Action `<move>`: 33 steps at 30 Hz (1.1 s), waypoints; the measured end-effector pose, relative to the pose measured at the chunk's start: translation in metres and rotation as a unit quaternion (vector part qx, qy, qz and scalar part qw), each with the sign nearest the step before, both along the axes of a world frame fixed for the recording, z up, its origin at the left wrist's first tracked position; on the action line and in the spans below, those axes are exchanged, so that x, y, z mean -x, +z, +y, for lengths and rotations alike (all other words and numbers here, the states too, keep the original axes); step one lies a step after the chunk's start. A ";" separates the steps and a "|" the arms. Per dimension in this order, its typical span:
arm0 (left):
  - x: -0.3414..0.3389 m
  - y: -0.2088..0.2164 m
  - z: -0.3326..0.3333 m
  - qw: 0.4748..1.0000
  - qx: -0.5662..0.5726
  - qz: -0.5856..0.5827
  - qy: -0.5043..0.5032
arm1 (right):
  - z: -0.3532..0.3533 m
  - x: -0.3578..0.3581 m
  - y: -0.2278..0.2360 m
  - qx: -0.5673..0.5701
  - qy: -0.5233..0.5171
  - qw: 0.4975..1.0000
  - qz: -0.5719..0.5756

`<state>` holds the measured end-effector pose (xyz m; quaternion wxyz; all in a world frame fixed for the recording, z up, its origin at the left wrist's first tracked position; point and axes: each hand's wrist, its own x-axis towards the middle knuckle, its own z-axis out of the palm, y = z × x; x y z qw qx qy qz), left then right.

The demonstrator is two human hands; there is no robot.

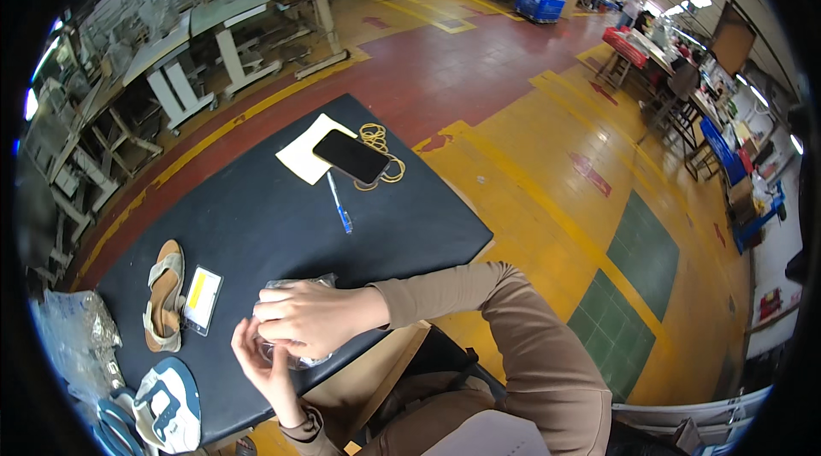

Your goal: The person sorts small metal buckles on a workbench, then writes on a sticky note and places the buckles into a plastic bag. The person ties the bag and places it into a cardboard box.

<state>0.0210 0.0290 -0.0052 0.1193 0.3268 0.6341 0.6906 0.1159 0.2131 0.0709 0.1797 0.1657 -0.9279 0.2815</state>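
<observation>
Near the front edge of the black-topped table (248,217), my two hands meet over a crinkled clear plastic bag (310,362). My right hand (312,317) lies across the top of it, fingers curled down and closed on the plastic. From below, my left hand (267,368) grips the bag's left side with bent fingers. Most of the bag is covered by my hands, and what it contains cannot be made out. Left of them lie a card in a clear holder (203,298) and a tan strappy sandal (165,295).
A white-and-navy shoe (171,405) and bagged items (77,336) crowd the left corner. Farther back lie a blue pen (339,204), pale paper (304,148), a black phone (352,157) and a coiled yellow cord (385,165). Workbenches (231,16) stand beyond.
</observation>
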 end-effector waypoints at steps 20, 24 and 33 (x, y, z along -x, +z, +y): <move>-0.012 0.008 -0.028 0.955 0.141 0.262 -0.005 | -0.020 -0.038 -0.062 0.370 -0.124 0.896 0.211; -0.027 0.022 -0.002 0.975 0.026 0.204 -0.085 | -0.006 -0.126 -0.032 0.572 -0.104 0.805 0.117; -0.081 -0.009 0.047 0.937 0.248 0.177 -0.169 | 0.021 -0.355 -0.097 0.548 -0.244 0.623 0.502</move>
